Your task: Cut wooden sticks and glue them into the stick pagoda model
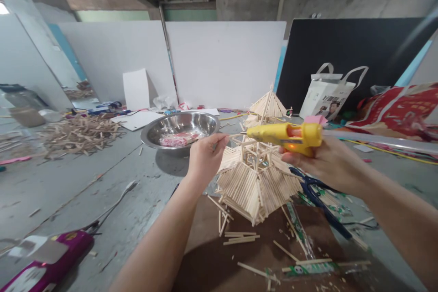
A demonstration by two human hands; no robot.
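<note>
My right hand (328,164) grips a yellow hot glue gun (273,133) with an orange light glowing in it; a clear glue stick (383,140) runs out of its back. Its nozzle points left at the fingers of my left hand (207,155), which is closed in a pinch on a short wooden stick (235,135). The nozzle meets or nearly meets the stick's end. Just below both hands stands a model pavilion roof (255,187) built of thin wooden sticks, its top an open framework. A second pointed stick roof (268,106) stands behind, partly hidden by the glue gun.
A steel basin (147,134) holds red-and-white packets. Loose sticks (241,237) and wrappers litter a brown board (205,255). Dark-handled scissors (321,200) lie at right. A pile of sticks (82,134), a purple power strip (54,255) and a white bag (326,93) surround the work.
</note>
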